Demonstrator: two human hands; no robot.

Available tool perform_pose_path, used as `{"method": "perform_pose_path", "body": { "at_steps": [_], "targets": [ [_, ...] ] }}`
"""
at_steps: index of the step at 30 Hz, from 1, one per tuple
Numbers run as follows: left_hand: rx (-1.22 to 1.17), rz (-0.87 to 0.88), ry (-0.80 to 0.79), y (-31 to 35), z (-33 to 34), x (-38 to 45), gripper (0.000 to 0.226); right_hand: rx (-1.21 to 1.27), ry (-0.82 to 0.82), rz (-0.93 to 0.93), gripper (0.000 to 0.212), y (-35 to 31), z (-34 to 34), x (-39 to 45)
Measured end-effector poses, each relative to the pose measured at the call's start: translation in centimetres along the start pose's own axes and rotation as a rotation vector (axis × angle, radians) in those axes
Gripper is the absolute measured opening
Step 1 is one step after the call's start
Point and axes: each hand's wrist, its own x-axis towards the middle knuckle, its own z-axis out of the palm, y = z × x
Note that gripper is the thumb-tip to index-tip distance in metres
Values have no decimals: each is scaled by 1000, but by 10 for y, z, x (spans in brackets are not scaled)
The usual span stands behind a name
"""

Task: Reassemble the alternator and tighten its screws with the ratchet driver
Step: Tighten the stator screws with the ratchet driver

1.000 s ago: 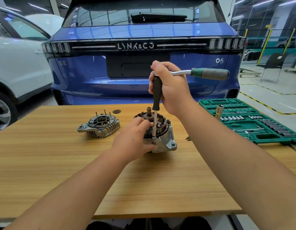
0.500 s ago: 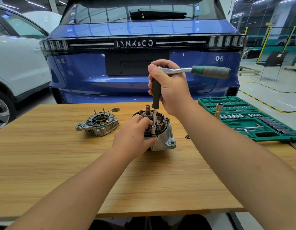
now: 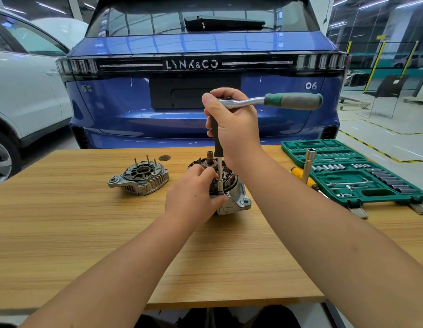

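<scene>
Upright, ratchet driver (image 3: 272,101) in right hand (image 3: 234,125); left hand (image 3: 193,192) seemingly steadies alternator (image 3: 236,197).

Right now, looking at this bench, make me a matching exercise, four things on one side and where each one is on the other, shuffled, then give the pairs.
Things
1. ratchet driver
2. loose end cover
3. green socket case
4. alternator body

Places
A. lying alone on the table's left part
B. open at the table's right edge
C. steadied by the left hand
D. gripped upright in the right hand

Pairs: 1-D, 2-A, 3-B, 4-C
</scene>
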Motion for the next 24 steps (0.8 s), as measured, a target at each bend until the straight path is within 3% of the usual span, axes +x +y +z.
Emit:
{"method": "perform_pose_path", "body": {
  "at_steps": [4, 7, 11, 18, 24],
  "targets": [
    [36, -28, 27, 4, 3, -3, 53, 225, -63, 165, 26, -4, -5, 4],
    [35, -21, 24, 3, 4, -3, 54, 362, -136, 228, 26, -7, -9, 6],
    [42, 0, 24, 2, 3, -2, 53, 420, -115, 319, 27, -9, -8, 11],
    [62, 14, 53, 1, 4, -3, 52, 421, -9, 456, 23, -16, -13, 20],
    [104, 6, 67, 4, 5, -4, 53, 229, 29, 537, 19, -22, -9, 25]
  ]
}}
